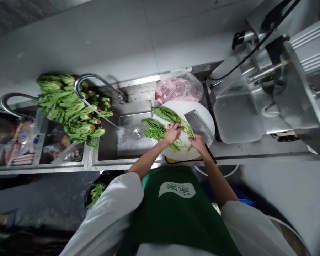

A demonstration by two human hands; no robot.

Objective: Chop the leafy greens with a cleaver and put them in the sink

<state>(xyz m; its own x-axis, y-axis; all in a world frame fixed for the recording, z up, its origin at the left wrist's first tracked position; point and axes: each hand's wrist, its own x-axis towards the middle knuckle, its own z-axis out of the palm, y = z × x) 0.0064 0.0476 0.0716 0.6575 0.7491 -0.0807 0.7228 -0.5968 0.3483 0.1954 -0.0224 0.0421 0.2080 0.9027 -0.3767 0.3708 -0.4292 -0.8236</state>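
A round white cutting board (208, 114) carries leafy green stalks, probably celtuce. My left hand (172, 133) lies over the greens, fingers curled onto the leafy stalks (158, 132) at the board's left. One long leafy stalk (168, 114) runs diagonally across the board. Its thin lower end is in my right hand (197, 143), whose fingers are closed around it; the fingertips are partly hidden. Right beside that hand a cleaver (199, 124) rests flat on the board. Small green pieces (189, 148) are scattered near the front.
Bagged raw meat (179, 89) sits behind the board. Water runs from a curved faucet (96, 76) into the steel sink (128, 141). Heaped leafy greens (69, 106) stand left of it, above bins of bagged food (18, 144). A metal machine (240, 117) occupies the right.
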